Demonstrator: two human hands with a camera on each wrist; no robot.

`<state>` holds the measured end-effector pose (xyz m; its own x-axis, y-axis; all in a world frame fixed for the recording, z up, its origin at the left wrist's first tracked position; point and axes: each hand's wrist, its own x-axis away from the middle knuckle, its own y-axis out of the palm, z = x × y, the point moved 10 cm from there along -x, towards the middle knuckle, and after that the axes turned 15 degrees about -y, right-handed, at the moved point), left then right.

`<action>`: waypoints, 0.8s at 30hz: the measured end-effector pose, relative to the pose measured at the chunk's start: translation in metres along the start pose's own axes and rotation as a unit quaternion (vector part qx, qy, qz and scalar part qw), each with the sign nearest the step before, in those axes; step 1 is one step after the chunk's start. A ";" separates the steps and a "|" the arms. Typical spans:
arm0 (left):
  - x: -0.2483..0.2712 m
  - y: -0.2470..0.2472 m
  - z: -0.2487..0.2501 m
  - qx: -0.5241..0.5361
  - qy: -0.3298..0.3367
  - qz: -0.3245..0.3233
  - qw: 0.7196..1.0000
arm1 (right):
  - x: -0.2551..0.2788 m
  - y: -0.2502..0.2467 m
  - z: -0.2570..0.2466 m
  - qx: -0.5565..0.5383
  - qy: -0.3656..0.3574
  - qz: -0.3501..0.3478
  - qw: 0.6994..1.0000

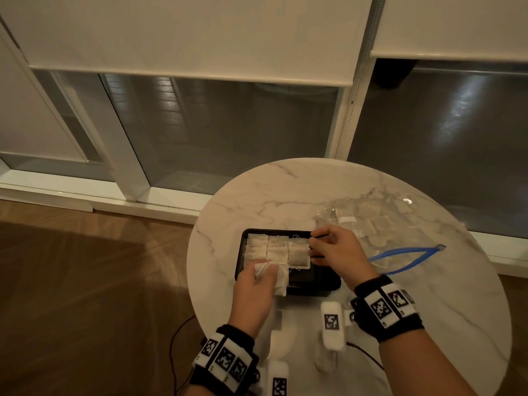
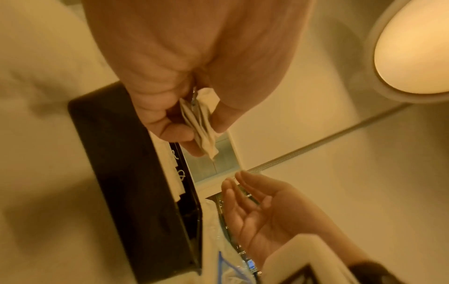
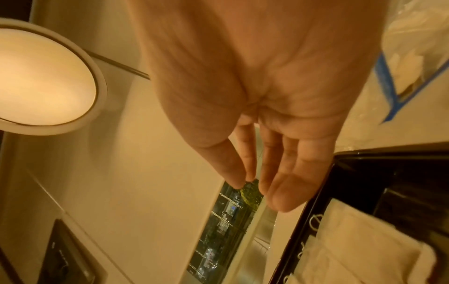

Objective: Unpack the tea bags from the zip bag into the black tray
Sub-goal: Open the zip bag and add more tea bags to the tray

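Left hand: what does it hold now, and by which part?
The left hand pinches a tea bag by its upper end; the right hand holds nothing.

- The person's left hand (image 1: pixel 251 292) was bare, with no glove or ring showing.
- The right hand (image 1: pixel 340 252) was bare too.
- The left wristband (image 1: pixel 225 358) was black fabric, carrying white blocks printed with black-and-white square code markers.
- The right wristband (image 1: pixel 388 307) matched it: black fabric with white marker blocks set side by side around the wrist.
- A white boxy camera unit (image 1: pixel 332 324) with one square marker on its face hung under the right wrist.
- A similar white marked unit (image 1: pixel 278 380) sat beneath the left wrist.
- Both forearms were bare, with no sleeves in view.
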<state>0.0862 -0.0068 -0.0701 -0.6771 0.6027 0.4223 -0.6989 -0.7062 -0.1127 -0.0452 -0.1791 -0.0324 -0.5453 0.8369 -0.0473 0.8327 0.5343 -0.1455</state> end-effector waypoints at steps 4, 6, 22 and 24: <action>0.002 0.012 -0.002 0.145 -0.070 -0.062 0.985 | 0.028 0.019 -0.002 0.049 0.010 -0.085 0.995; 0.004 0.014 0.000 0.178 -0.079 -0.078 0.978 | 0.039 0.029 0.005 0.058 0.029 -0.133 0.989; 0.014 0.009 0.017 0.143 -0.025 -0.057 0.988 | 0.051 0.014 0.003 -0.015 -0.004 -0.050 0.999; 0.014 0.007 0.017 0.145 -0.022 -0.050 0.988 | 0.048 0.005 0.004 -0.010 -0.007 -0.025 1.000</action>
<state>0.0757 -0.0099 -0.0502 -0.5934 0.6626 0.4570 -0.6621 -0.7246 0.1910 -0.0681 -0.1366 -0.0398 -0.5878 0.8073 -0.0537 0.8058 0.5781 -0.1284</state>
